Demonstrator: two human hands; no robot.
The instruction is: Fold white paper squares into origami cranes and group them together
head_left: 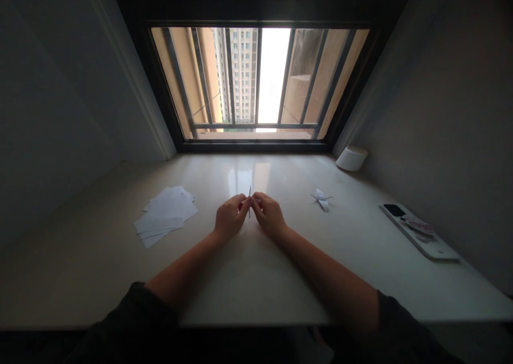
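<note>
Both my hands meet over the middle of the white sill, pinching a small paper crane (250,191) between the fingertips. One thin folded point rises above the fingers and another shows below; most of its body is hidden. My left hand (231,214) grips it from the left, fingers curled and closed. From the other side my right hand (270,214) holds it in a similar closed pinch. A second paper crane (321,200), white with spread wings, rests on the surface to the right. To the left lies a loose pile of white paper sheets (166,213).
On the right, a light phone-like object (435,250) with a dark camera block lies by the wall. A white rounded object (351,159) stands in the back right corner. Behind the white sill (256,278) is a dark-framed window (256,146) with bars.
</note>
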